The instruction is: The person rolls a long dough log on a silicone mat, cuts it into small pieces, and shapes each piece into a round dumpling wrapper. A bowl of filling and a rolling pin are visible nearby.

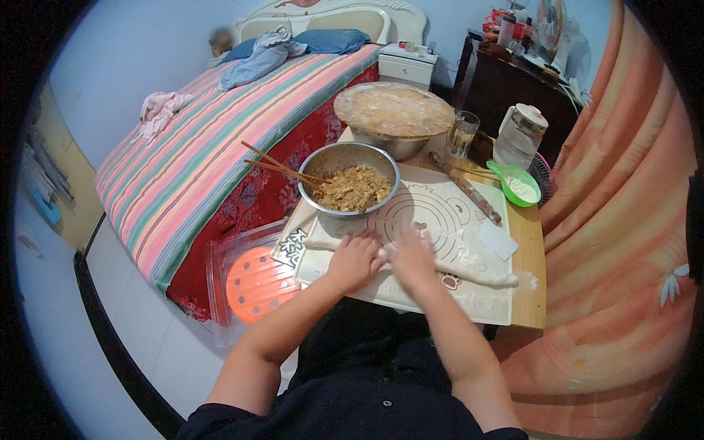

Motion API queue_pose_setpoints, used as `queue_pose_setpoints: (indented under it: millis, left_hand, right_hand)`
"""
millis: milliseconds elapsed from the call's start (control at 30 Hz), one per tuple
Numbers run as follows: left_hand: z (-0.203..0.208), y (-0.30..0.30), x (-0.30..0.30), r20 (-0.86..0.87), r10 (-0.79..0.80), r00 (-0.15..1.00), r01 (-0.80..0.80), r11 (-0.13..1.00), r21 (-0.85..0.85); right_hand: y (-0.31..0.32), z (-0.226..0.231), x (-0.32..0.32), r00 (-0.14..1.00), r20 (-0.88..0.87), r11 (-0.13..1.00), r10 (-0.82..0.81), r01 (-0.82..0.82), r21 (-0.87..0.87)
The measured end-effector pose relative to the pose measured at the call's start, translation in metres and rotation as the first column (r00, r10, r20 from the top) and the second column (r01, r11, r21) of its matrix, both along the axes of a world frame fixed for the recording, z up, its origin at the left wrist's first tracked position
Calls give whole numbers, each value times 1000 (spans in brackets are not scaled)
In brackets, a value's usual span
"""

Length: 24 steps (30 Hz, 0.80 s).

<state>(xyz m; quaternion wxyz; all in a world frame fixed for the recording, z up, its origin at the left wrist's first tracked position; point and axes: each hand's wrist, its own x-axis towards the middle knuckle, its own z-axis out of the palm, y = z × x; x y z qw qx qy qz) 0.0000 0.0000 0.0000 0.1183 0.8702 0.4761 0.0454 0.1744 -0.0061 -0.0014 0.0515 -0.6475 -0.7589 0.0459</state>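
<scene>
A long, pale rope of dough point(475, 274) lies across a white silicone mat point(345, 287) with printed circles. Flat on the rope, left of its middle, rests my left hand point(356, 262), fingers stretched forward. My right hand point(411, 258) is just beside it, blurred by motion, its fingers also seeming stretched out over the dough. Both palms hide part of the rope. Beyond my hands stands a steel bowl point(302, 192) of brown, chunky filling point(356, 188), with wooden chopsticks point(271, 163) leaning out over its left rim.
A floured round board point(394, 110) covers another metal bowl point(400, 149). To the right are a rolling pin point(469, 192), a green scoop of flour point(519, 188), a white scraper point(497, 240), a glass point(462, 132) and a pitcher point(519, 139). An orange stool point(258, 286) sits below left; a curtain point(623, 220) hangs right.
</scene>
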Motion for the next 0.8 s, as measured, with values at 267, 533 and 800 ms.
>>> queue_pose_setpoints:
  millis: [267,533,800]
  left_hand:
    - [-13,-38,-31,152,-140,978,118,982,149]
    - [-18,-29,-58,192,-89,977,58,985,161]
    - [-7,-8,-106,256,69,964,-112,981,157]
  right_hand:
    - [-54,8,6,980,-114,984,164,-171,-49]
    - [-41,8,12,978,15,978,206,-206,32]
    - [-30,3,-1,986,-119,992,115,-107,71]
